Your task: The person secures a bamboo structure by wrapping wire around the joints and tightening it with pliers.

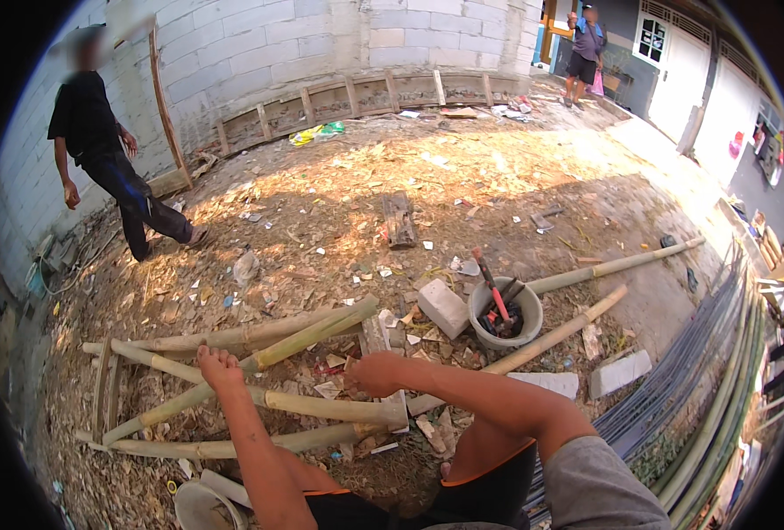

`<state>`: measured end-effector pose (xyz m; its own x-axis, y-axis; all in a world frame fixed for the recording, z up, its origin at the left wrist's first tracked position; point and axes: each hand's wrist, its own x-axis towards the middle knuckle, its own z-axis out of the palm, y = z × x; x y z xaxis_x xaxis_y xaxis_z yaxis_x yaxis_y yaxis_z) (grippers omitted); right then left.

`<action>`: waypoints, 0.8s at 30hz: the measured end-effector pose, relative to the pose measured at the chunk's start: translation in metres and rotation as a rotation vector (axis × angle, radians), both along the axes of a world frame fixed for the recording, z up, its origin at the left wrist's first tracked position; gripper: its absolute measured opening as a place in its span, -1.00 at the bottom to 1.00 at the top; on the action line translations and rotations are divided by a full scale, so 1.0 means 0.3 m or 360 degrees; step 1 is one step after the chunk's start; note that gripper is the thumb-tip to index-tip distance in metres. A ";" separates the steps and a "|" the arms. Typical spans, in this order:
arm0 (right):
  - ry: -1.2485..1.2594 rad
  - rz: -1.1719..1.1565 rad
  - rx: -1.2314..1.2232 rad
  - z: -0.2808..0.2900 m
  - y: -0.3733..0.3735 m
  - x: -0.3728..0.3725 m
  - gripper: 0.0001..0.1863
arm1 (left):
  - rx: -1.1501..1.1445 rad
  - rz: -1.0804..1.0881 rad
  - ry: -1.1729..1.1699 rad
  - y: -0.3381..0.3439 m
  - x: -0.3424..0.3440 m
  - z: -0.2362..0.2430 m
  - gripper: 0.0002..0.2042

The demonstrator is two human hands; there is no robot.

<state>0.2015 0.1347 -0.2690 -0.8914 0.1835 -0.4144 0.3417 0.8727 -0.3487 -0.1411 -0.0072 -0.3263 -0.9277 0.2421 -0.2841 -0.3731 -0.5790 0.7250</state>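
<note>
A frame of bamboo poles lies on the ground before me, two of its poles crossing in an X. Short wooden crosspieces stand at its left end, and another board is at its right end. My left hand is closed above the crossing poles, its fingers curled; whatever they hold is hidden. Between the upper and lower poles near the right end, my right hand is also closed, with its fingertips turned inward. I cannot make out anything in it.
A grey bucket of tools, including a red-handled hammer, stands beside a pale block. Long bamboo poles and dark rods lie to the right. One person walks at far left; another stands far back.
</note>
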 end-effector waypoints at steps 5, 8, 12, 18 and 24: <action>0.0252 0.0132 -0.0506 0.026 -0.078 -0.016 -0.69 | 0.0084 0.0116 -0.0077 -0.054 -0.059 -0.003 -0.81; 0.0635 -0.0139 -0.0253 0.122 -0.012 0.022 -0.65 | 0.0115 0.0331 -0.0313 -0.079 -0.078 0.012 -0.76; 0.0566 -0.0250 -0.0115 0.122 0.138 0.056 -0.64 | -0.0016 0.0529 -0.0299 -0.089 -0.046 0.044 -0.75; 0.0628 -0.0798 0.0277 0.011 0.176 0.032 -0.62 | 0.0225 0.0162 -0.0270 -0.031 -0.049 0.036 -0.86; 0.0277 -0.0621 0.0221 -0.035 0.193 0.034 -0.47 | 0.0332 0.0178 -0.0137 -0.104 -0.154 -0.016 -0.88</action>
<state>0.2118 0.1927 -0.2794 -0.7986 0.5632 -0.2122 0.6014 0.7327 -0.3187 -0.1874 -0.0384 -0.3312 -0.9267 0.2011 -0.3176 -0.3533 -0.7540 0.5537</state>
